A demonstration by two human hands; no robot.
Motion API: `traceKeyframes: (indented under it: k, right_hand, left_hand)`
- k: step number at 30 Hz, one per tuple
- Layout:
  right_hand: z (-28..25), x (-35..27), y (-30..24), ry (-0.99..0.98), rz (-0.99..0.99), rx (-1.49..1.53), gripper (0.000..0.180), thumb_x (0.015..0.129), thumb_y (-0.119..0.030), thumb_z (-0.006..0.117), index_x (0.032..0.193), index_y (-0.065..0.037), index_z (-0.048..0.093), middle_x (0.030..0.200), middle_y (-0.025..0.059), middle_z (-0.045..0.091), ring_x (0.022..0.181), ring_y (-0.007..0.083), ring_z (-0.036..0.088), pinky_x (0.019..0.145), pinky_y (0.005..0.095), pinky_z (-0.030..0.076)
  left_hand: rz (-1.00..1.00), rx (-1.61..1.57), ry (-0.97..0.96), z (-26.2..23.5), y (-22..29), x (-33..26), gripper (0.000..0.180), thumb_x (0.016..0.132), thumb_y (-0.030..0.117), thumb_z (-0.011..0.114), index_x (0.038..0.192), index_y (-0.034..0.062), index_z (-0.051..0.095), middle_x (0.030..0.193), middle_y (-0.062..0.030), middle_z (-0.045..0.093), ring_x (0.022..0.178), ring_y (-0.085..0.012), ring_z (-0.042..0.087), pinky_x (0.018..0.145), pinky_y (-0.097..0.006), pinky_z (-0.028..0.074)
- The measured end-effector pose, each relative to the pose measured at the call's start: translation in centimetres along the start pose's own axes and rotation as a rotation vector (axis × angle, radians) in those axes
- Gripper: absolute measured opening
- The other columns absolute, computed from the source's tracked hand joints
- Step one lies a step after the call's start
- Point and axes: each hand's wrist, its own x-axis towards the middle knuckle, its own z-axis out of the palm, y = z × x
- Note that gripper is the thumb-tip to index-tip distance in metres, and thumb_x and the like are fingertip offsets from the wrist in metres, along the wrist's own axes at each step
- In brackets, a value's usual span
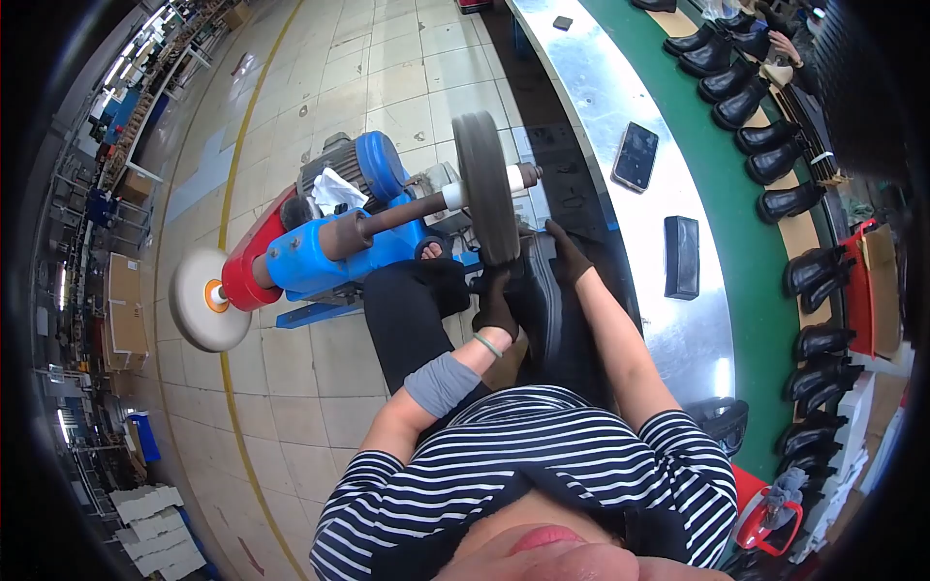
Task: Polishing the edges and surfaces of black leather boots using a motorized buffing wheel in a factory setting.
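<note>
Striped top (542, 450) and black shoe (545, 295) sit beside a metal bench (686, 353), tiles (295, 397) leftward.

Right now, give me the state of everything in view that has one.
Left hand: gloved, holding the black shoe
Right hand: gloved, holding the shoe's other side
Black shoe: close to the dark wheel; contact unclear
Dark wheel: mounted; whether spinning, unclear
Pale wheel: mounted
Phone: face up, screen dark
Black case: apparently shut
White cloth: crumpled
Row of shoes: mostly upright

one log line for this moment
left hand: holding black shoe; right hand: holding same shoe; wheel: beside shoe, contact unclear; phone: on metal table
</note>
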Motion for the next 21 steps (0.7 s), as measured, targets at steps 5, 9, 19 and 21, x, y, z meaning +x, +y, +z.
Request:
traceKeyframes:
  k: [5, 9, 19, 21]
  right_hand:
    - [-2.3, -3.4, -1.0, -0.14, -0.1, -0.017, 0.061, 0.091, -0.043, 0.044, 0.139, -0.006, 0.034, 0.123, 0.0086, 0.055, 0.109, 0.0196, 0.054, 0.095, 0.0373, 0.042]
    - [-2.7, -5.9, 1.0, 0.107, -0.396, -0.181, 0.067, 0.084, -0.034, 0.059, 0.139, -0.007, 0.033, 0.114, 0.0073, 0.056, 0.103, 0.0203, 0.056, 0.091, 0.0341, 0.044]
    - [11.5, -11.3, -0.7, 0.798, -0.713, -1.29, 0.077, 0.059, -0.025, 0.079, 0.124, -0.004, 0.043, 0.112, 0.0166, 0.055, 0.107, 0.0311, 0.054, 0.089, 0.037, 0.043]
    - [15.4, -11.4, -0.7, 0.753, -0.685, -1.61, 0.077, 0.056, -0.024, 0.078, 0.123, -0.005, 0.043, 0.109, 0.018, 0.054, 0.105, 0.0356, 0.053, 0.087, 0.0391, 0.043]
  left_hand:
    - [-0.104, -0.301, -0.033, 4.2, 2.6, -0.7, 0.041, 0.079, 0.034, 0.063, 0.11, 0.0074, 0.059, 0.11, -0.0091, 0.059, 0.099, -0.0213, 0.055, 0.086, -0.034, 0.042]
    - [-0.251, -0.337, 0.092, 7.1, 6.6, -3.8, 0.042, 0.074, 0.033, 0.067, 0.108, 0.0078, 0.061, 0.107, -0.0077, 0.059, 0.096, -0.0201, 0.055, 0.084, -0.036, 0.044]
    - [-0.187, -0.313, 0.018, 7.5, 10.8, -7.2, 0.056, 0.086, 0.027, 0.058, 0.133, 0.0044, 0.035, 0.103, -0.0058, 0.053, 0.083, -0.0215, 0.057, 0.079, -0.033, 0.048]
    - [0.056, 0.119, -0.254, 5.3, 8.3, -5.2, 0.05, 0.092, 0.029, 0.049, 0.136, 0.0081, 0.034, 0.107, -0.0062, 0.053, 0.088, -0.0217, 0.058, 0.083, -0.034, 0.048]
